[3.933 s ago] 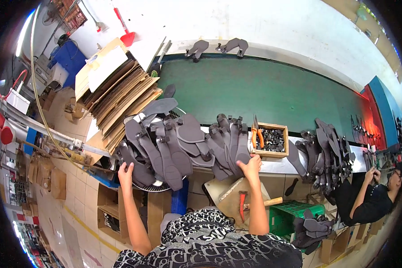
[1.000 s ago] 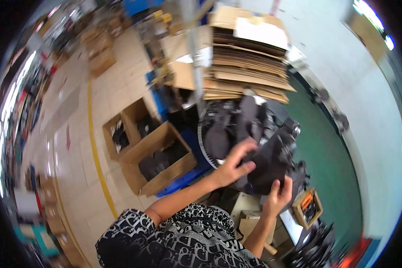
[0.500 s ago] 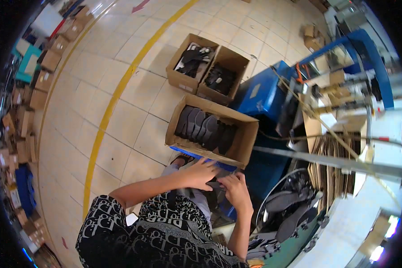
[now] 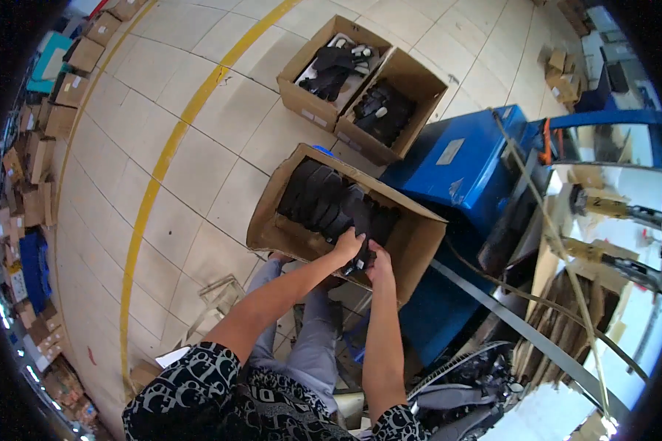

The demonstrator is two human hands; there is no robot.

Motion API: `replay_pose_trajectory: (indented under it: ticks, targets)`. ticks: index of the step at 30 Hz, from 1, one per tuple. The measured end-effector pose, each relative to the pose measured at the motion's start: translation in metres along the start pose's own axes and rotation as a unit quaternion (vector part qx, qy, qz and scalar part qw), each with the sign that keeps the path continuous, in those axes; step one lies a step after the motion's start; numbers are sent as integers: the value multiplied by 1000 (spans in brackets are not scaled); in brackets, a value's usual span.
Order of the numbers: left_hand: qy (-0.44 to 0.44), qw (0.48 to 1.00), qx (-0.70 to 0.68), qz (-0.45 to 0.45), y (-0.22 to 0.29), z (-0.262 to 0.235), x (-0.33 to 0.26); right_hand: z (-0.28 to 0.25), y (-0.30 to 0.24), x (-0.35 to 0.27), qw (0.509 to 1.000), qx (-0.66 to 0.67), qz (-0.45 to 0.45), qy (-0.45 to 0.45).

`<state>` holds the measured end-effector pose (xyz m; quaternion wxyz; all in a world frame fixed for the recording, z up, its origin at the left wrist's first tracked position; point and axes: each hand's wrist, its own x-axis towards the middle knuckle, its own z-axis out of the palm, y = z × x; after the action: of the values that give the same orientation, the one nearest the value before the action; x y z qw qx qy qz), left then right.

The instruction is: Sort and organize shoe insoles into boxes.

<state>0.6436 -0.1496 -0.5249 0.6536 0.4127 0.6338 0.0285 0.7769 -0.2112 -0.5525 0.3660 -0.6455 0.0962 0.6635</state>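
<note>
Sleeves: black and white patterned, at the lower edge of the view; both bare forearms go up from them toward the box.
Legs: in grey trousers [image 4: 312,345], seen between the forearms, above the tiled floor [image 4: 198,162].
Left hand [image 4: 348,245]: its grip is closed around a small stack of dark shoe sole pieces [image 4: 362,253], at the near edge of the open cardboard box [image 4: 276,231].
Right hand [image 4: 380,259]: just beside the left hand, the fingers curled on the same stack from the right side; how tightly it holds I cannot tell.
Sole pieces in the hands: they are inside the box, at its near right part, touching the row that already stands there.
Row of dark soles [image 4: 320,200]: standing on edge, packed close together, filling the left and middle of the box.
Blue machine housing [image 4: 463,173]: directly behind and to the right of the box.
Two further cardboard boxes [image 4: 412,81]: side by side on the floor, farther away, both with dark pieces inside.
Yellow line [image 4: 162,158]: painted on the floor, running well to the left of the boxes.
</note>
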Motion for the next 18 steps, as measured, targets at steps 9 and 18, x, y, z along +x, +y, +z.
replay_pose_trajectory:
  ticks: [9,18]
  targets:
    - [88,989,22,118,-46,41,103,-36,26,122,986,27,-63,155]
    - [92,991,47,85,-70,38,122,-35,50,120,993,69,-88,47]
